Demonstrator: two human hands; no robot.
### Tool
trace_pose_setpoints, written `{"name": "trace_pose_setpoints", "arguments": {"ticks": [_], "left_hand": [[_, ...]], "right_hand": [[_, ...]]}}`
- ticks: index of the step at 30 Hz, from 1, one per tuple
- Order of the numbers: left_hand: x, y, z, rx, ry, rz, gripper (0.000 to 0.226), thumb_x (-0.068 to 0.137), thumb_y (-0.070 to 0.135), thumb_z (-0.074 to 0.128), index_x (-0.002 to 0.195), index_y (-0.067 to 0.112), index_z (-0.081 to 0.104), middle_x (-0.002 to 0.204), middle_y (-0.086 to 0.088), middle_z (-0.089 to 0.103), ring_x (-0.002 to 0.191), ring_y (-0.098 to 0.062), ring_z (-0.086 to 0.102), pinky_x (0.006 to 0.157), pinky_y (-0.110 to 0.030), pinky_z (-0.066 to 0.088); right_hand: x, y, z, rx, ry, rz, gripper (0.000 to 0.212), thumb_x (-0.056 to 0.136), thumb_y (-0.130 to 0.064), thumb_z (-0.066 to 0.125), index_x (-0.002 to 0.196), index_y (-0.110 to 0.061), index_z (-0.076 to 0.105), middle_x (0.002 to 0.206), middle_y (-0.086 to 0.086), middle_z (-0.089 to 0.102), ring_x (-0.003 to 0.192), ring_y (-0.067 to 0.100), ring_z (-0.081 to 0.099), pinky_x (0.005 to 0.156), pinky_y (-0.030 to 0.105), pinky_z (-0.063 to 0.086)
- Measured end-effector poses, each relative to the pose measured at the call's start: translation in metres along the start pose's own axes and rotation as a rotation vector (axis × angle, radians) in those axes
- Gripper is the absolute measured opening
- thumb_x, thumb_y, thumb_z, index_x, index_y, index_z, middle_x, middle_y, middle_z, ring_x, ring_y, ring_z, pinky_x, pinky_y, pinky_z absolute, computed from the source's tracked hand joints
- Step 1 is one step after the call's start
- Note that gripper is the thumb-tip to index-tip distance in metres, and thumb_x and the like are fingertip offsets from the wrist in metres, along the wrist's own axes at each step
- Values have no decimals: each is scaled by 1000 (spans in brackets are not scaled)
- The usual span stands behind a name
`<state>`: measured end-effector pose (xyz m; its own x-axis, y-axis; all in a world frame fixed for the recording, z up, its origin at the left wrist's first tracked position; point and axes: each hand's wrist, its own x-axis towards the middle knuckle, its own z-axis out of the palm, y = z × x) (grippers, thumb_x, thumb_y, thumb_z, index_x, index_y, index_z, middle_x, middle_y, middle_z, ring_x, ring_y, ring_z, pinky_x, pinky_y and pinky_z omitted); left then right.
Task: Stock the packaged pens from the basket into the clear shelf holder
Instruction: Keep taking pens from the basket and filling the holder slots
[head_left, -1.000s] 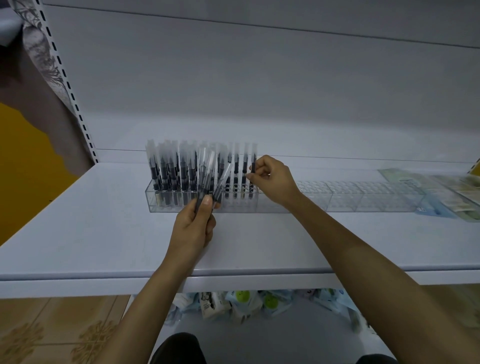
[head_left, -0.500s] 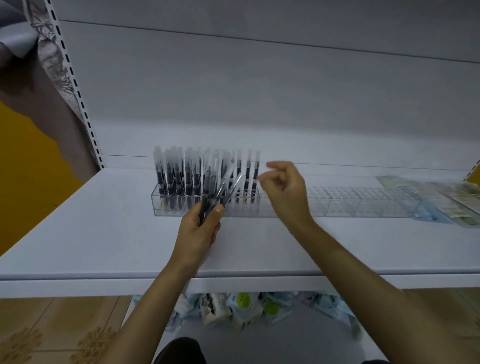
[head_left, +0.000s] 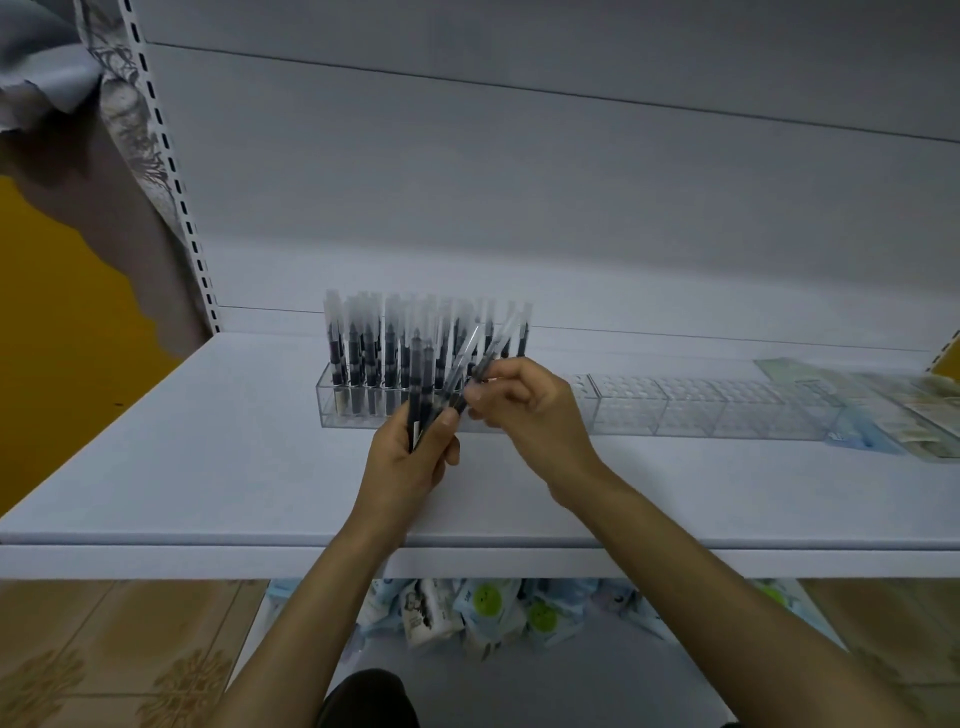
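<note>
A long clear shelf holder (head_left: 727, 410) with a grid of holes lies on the white shelf (head_left: 208, 467). Its left end is filled with several upright packaged pens (head_left: 363, 358) in clear sleeves. My left hand (head_left: 410, 462) grips a fanned bundle of packaged pens (head_left: 431, 384) just in front of the holder. My right hand (head_left: 524, 410) pinches the lower part of one pen in that bundle (head_left: 491, 353), which slants up to the right. No basket is in view.
Flat packaged goods (head_left: 914, 410) lie at the shelf's right end. Below the shelf, several bagged items (head_left: 488, 608) sit on a lower level. A perforated upright (head_left: 171, 182) stands at the back left. Tiled floor shows at the lower left.
My right hand left the pens standing in the holder and came back left to the bundle, now pinching one pen there. My left hand stayed nearly in place with the bundle.
</note>
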<state>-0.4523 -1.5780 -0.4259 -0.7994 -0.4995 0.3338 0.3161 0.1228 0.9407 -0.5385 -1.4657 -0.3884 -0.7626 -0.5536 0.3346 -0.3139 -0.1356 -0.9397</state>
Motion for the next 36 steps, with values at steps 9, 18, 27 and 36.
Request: {"name": "trace_pose_setpoints", "arguments": {"ticks": [9, 18, 27, 36], "left_hand": [[1, 0, -1, -111, 30, -43, 30, 94, 34, 47, 69, 19, 39, 52, 4, 30, 44, -9, 23, 40, -20, 21], [3, -3, -3, -39, 61, -67, 35, 92, 29, 56, 65, 18, 38, 47, 5, 31, 40, -9, 27, 41, -20, 27], [3, 0, -1, -85, 60, -77, 30, 82, 46, 52, 67, 21, 44, 49, 5, 33, 44, -10, 26, 41, -22, 23], [5, -2, -1, -106, 51, -89, 31, 82, 45, 52, 70, 18, 44, 49, 6, 31, 43, -8, 24, 40, -21, 21]], "right_hand": [[48, -13, -18, -107, 451, -209, 14, 93, -12, 58, 106, -18, 56, 92, 9, 68, 85, 22, 67, 73, 41, 58], [66, 22, 0, -405, 285, -238, 13, 91, -12, 61, 104, -12, 56, 80, -11, 60, 73, 0, 57, 67, 12, 45], [63, 41, 8, -632, 216, -194, 17, 92, -19, 58, 108, -14, 59, 79, -13, 59, 65, 6, 54, 61, 28, 45], [61, 51, 12, -745, 242, -176, 18, 90, -18, 60, 106, -12, 65, 86, -4, 69, 69, 7, 54, 60, 21, 40]]}}
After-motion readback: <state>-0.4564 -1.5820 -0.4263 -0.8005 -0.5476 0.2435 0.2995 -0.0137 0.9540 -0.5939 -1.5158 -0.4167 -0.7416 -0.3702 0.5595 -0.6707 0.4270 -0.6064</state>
